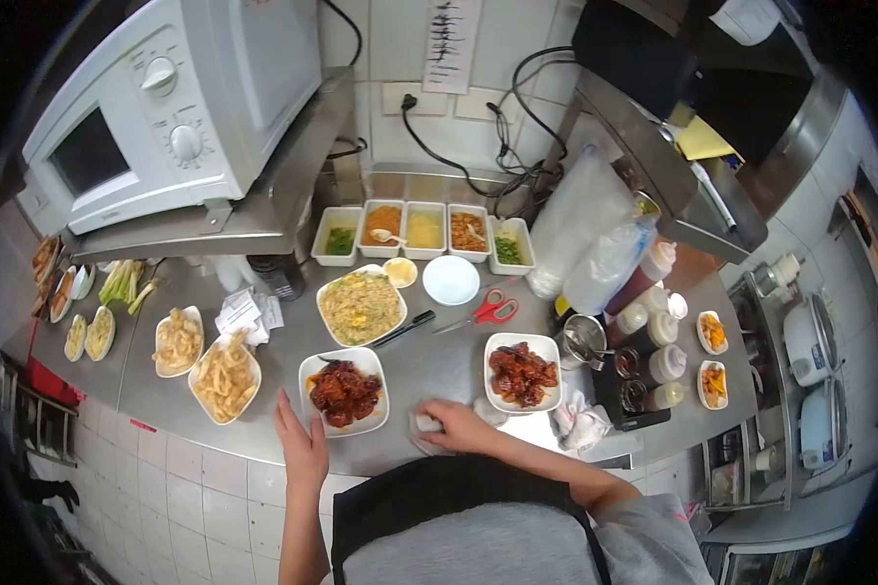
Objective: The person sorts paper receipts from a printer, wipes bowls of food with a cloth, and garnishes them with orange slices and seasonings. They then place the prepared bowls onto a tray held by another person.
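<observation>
My left hand [300,444] lies flat on the steel counter [429,366], fingers apart, just left of a white plate of dark glazed meat [344,392]. On the counter's near edge, my right hand [456,424] presses down on a white cloth [421,425]. A second plate of the same glazed meat [522,373] stands just beyond that hand. Further back sits a plate of fried rice [361,305].
Two plates of fried pieces [223,377] sit at the left. Red scissors [486,312], a black knife [403,329] and a white bowl [451,280] lie mid-counter. Topping tubs [422,230] line the wall. Sauce bottles [654,336] stand right; a microwave [166,107] is up left.
</observation>
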`<action>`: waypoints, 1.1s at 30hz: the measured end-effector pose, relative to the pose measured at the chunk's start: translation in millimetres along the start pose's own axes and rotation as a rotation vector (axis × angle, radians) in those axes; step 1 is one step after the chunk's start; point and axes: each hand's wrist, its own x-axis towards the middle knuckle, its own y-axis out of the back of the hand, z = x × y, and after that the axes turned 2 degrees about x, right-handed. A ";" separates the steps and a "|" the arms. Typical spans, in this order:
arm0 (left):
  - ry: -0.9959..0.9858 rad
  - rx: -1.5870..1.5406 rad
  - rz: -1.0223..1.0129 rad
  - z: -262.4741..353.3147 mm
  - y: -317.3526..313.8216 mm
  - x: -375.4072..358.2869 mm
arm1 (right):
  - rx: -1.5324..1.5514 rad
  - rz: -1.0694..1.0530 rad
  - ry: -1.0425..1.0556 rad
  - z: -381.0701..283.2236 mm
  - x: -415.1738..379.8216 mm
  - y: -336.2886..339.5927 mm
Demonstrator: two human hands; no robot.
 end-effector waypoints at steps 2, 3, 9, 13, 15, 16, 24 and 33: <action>-0.200 0.038 0.138 40.7 10.3 15.7 | -0.038 -0.104 0.123 19.6 -28.5 11.1; -0.200 0.033 0.135 47.6 0.0 17.0 | -0.041 -0.103 0.118 17.6 -40.8 22.2; 0.221 -0.834 -1.171 105.9 -101.4 -8.6 | 0.531 0.261 -0.403 -7.3 -124.7 107.7; 0.426 -0.969 -1.149 156.9 -146.2 -32.3 | 0.501 0.527 -0.478 -8.2 -170.0 148.9; 0.473 -1.020 -1.120 165.0 -156.5 -30.2 | 0.583 0.571 -0.587 -16.1 -175.8 157.3; 0.435 -1.047 -1.111 166.3 -162.7 -28.8 | 0.497 0.564 -0.579 -11.0 -178.7 157.8; -0.109 -0.369 -0.881 129.9 -143.2 48.9 | -0.194 0.068 -0.914 -7.5 -183.1 183.6; -0.219 -0.165 -0.794 112.8 -134.5 42.8 | 0.908 0.392 -0.150 14.6 -153.4 195.6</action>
